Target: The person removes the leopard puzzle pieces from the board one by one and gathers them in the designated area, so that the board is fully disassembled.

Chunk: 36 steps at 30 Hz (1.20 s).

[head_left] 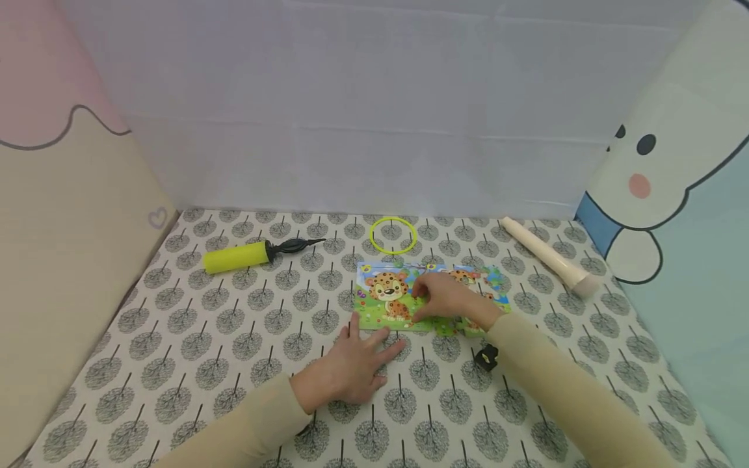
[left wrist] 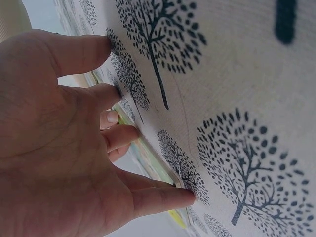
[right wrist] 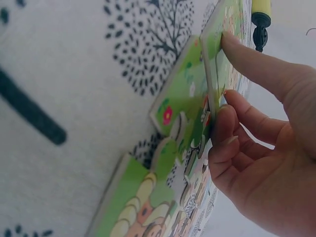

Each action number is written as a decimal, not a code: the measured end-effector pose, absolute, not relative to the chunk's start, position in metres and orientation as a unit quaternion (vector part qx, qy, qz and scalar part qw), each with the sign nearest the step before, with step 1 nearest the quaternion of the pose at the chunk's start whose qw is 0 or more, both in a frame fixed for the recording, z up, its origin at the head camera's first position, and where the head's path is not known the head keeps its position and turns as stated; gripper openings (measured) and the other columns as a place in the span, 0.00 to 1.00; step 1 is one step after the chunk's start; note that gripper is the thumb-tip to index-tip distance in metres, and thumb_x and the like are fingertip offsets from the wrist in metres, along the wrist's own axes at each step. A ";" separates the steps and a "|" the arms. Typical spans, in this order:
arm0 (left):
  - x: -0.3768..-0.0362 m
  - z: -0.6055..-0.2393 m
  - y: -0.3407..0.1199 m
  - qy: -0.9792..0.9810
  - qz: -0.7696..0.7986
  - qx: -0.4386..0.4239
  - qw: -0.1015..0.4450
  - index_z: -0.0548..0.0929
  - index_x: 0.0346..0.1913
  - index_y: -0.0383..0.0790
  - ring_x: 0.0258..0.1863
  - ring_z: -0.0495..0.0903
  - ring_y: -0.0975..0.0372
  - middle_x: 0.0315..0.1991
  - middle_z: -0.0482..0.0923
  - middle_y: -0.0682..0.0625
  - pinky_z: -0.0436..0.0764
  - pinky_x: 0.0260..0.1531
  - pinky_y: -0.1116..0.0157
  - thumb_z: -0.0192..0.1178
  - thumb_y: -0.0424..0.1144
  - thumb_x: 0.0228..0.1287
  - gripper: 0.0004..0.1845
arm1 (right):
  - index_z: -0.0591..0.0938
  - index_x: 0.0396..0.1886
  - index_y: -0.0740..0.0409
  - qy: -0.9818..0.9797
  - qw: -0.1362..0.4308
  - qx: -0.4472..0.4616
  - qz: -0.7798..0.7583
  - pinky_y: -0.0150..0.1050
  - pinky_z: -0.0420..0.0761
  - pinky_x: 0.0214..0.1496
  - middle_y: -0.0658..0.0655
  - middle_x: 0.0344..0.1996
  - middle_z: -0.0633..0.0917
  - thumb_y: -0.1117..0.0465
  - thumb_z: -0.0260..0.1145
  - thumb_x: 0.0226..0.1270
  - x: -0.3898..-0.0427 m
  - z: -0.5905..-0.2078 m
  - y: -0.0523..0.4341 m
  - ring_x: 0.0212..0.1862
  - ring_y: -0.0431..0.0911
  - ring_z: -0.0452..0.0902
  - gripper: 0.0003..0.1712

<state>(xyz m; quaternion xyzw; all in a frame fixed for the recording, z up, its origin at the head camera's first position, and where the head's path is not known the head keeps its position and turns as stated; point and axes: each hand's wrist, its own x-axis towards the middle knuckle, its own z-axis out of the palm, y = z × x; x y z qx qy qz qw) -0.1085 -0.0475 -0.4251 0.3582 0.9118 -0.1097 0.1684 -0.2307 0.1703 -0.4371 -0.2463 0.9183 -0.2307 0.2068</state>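
Observation:
A leopard jigsaw puzzle (head_left: pixel 391 294) lies flat on the tree-print cloth, mid-table. My right hand (head_left: pixel 447 300) rests over its middle; in the right wrist view the thumb and curled fingers (right wrist: pixel 223 123) pinch the edge of a green puzzle piece (right wrist: pixel 190 94) at the board's front. More loose green pieces (right wrist: pixel 133 197) lie beside it. My left hand (head_left: pixel 359 361) lies flat on the cloth just in front of the puzzle. Its spread fingers (left wrist: pixel 163 195) reach the puzzle's near-left edge (left wrist: pixel 158 165) and hold nothing.
A yellow hand pump (head_left: pixel 236 257) with a black nozzle lies at the back left. A yellow ring (head_left: pixel 393 234) sits behind the puzzle, and a cream cylinder (head_left: pixel 550 257) at the back right. A small black object (head_left: pixel 486 356) lies under my right sleeve. Padded walls enclose the table.

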 end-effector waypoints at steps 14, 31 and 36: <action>-0.109 -0.426 -0.046 0.911 -0.122 0.359 0.161 0.47 0.76 0.63 0.63 0.49 0.26 0.74 0.48 0.50 0.67 0.57 0.41 0.43 0.62 0.70 0.35 | 0.80 0.41 0.58 0.885 0.189 -0.252 -0.342 0.37 0.80 0.35 0.49 0.31 0.81 0.63 0.69 0.61 -0.228 -0.439 0.181 0.34 0.41 0.78 0.10; -0.110 -0.427 -0.045 0.912 -0.118 0.356 0.167 0.46 0.76 0.63 0.63 0.48 0.26 0.75 0.47 0.50 0.66 0.58 0.40 0.42 0.62 0.70 0.35 | 0.81 0.47 0.63 0.848 0.188 -0.287 -0.404 0.41 0.81 0.41 0.55 0.38 0.83 0.65 0.66 0.65 -0.223 -0.434 0.204 0.41 0.46 0.80 0.12; -0.108 -0.427 -0.046 0.912 -0.116 0.355 0.168 0.47 0.76 0.63 0.63 0.48 0.26 0.75 0.48 0.50 0.66 0.58 0.41 0.42 0.62 0.70 0.35 | 0.80 0.48 0.65 0.839 0.201 -0.283 -0.419 0.42 0.82 0.41 0.58 0.40 0.83 0.66 0.64 0.66 -0.218 -0.430 0.227 0.40 0.49 0.81 0.12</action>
